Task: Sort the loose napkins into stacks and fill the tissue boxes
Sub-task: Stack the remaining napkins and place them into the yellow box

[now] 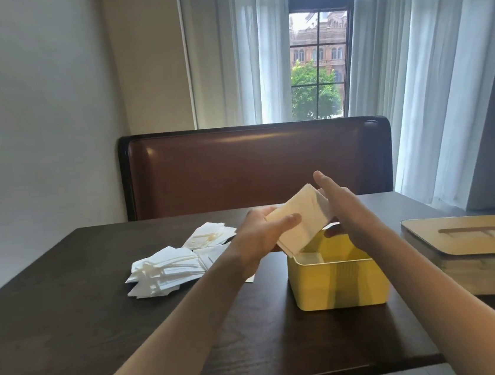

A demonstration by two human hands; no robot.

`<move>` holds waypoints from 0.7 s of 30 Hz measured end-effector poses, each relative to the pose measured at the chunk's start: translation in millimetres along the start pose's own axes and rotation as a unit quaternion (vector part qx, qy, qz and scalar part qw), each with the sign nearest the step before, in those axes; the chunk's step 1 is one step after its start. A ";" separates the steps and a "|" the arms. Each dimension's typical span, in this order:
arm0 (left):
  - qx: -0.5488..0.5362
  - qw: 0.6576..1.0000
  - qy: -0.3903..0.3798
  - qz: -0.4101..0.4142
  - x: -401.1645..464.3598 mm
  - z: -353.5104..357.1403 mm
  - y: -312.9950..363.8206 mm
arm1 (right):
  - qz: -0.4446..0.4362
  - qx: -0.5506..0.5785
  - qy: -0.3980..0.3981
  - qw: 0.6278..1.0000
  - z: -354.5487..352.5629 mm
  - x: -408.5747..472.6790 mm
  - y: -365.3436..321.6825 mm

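A stack of white napkins (301, 219) is held tilted just above the open yellow tissue box (337, 285), its lower edge at the box's rim. My left hand (261, 235) grips the stack from the left, thumb over its front. My right hand (339, 204) presses flat against its right side, fingers straight. Some white napkins lie inside the box. Loose napkins (169, 270) are scattered in heaps on the dark wooden table (69, 315) to the left.
A second tissue box (479, 253) with a tan slotted lid stands at the table's right edge. A brown leather bench back (253, 165) runs behind the table. Curtains and a window are beyond it.
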State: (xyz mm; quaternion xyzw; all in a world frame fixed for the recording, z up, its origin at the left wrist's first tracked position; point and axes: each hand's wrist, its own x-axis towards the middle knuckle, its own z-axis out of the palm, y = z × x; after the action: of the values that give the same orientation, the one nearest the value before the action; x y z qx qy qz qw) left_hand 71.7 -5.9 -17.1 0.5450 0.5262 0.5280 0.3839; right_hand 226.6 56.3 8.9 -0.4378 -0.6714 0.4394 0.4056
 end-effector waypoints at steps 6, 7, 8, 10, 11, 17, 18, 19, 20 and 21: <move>-0.048 0.995 -0.050 -0.065 13.1 11.6 1.1 | -0.029 0.000 -0.051 0.998 -19.8 8.8 17.5; -0.061 0.992 -0.076 -0.079 13.5 14.0 3.5 | -0.029 0.008 -0.050 0.998 -22.7 10.5 19.2; -0.068 0.988 -0.097 -0.095 15.2 17.0 4.8 | -0.029 0.011 -0.050 0.998 -25.5 12.3 21.2; -0.070 0.985 -0.110 -0.115 20.8 22.2 5.0 | -0.027 0.017 -0.047 0.998 -27.4 15.6 25.4; -0.072 0.985 -0.103 -0.117 24.2 24.9 4.5 | -0.024 0.021 -0.043 0.999 -28.0 17.2 28.2; -0.098 0.982 -0.070 -0.146 43.6 44.2 -4.1 | 0.002 0.022 -0.066 0.998 -42.5 26.2 41.1; -0.086 0.982 -0.073 -0.153 46.7 47.3 -5.2 | 0.002 0.004 -0.061 0.998 -47.0 28.7 43.2; -0.075 0.981 -0.076 -0.160 49.7 49.9 -5.5 | 0.006 -0.016 -0.058 0.998 -51.5 31.9 46.2; -0.068 0.980 -0.081 -0.169 53.3 51.9 -6.1 | 0.011 -0.043 -0.059 0.997 -55.9 33.9 48.6; -0.070 0.977 -0.088 -0.182 57.4 54.1 -6.7 | 0.008 -0.076 -0.055 0.996 -60.1 37.6 52.5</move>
State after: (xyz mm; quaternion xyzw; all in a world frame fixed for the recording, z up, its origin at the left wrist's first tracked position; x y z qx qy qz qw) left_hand 117.2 58.7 -21.8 0.4566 0.5425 0.4345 0.5553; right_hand 283.8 118.1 -17.6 -0.4482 -0.7206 0.4135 0.3300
